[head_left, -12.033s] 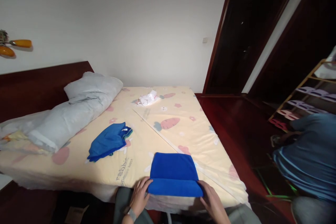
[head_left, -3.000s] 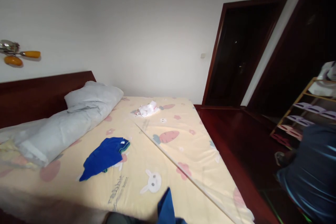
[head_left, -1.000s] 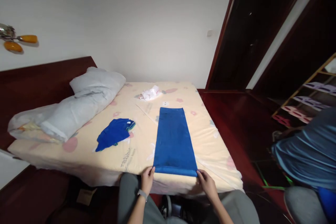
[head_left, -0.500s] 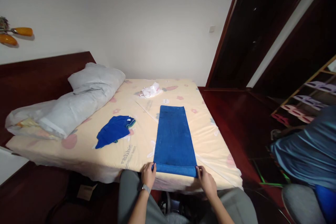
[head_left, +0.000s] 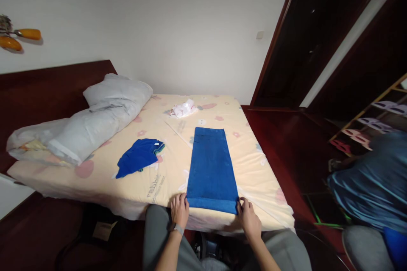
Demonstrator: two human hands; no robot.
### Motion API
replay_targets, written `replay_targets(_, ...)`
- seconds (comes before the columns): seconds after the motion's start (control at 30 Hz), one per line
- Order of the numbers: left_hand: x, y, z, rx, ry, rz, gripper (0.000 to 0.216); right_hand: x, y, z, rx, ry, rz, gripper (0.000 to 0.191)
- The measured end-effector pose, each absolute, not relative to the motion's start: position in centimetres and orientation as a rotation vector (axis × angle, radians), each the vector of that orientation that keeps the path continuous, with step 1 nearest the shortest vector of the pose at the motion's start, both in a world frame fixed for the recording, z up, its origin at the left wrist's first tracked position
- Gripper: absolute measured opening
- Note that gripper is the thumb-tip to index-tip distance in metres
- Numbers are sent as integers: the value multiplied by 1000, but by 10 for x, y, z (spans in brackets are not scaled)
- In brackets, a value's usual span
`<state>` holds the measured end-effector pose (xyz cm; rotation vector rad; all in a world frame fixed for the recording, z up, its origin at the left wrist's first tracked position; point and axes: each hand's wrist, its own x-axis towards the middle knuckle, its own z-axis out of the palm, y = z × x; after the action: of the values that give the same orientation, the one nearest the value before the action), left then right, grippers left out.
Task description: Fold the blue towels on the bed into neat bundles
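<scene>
A long blue towel (head_left: 210,165) lies flat on the bed (head_left: 254,165), running away from me, with its near end turned over into a narrow fold. My left hand (head_left: 179,210) pinches the near left corner of that fold. My right hand (head_left: 247,217) pinches the near right corner. Both hands sit at the bed's front edge, above my grey-trousered knees.
A crumpled blue cloth pile (head_left: 140,157) lies left of the towel. A grey rolled duvet and pillow (head_left: 92,120) lie by the headboard, a white plastic bag (head_left: 182,109) at the far side. Another person in blue (head_left: 372,182) crouches at the right, by a shoe rack (head_left: 375,123).
The towel, earlier folded short and then lifted off, now lies spread long on the bed. In the last second my hands have rolled its near edge over slightly and drawn closer together.
</scene>
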<state>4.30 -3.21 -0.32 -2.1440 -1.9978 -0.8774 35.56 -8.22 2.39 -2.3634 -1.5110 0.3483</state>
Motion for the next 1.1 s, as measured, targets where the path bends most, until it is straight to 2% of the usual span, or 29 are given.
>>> replay_targets(0.17,62,-50,9,-2559,-1656,-771,45,350,-90,19,-1992,-1599,84,49)
replay_targets(0.3,78,-54,14,-2840,-1339,-608,55,329,-100,3,-1668,-1941,147,48)
replay_targets(0.47,62,-41,8,-2908,-1348,-472,55,329,-102,-17,-1688,-2069,163,56)
replay_targets(0.67,27,-30,5,-2911,-1360,-466,52,359,-99,-13,-1766,-1930,313,53)
replay_targets(0.97,14,-21,4,-2878,-1601,-767,55,381,-91,3,-1713,-1695,586,53)
replay_targets(1.1,8,-27,11,-2875,-1691,-768,49,396,-98,12,-1646,-1747,692,47)
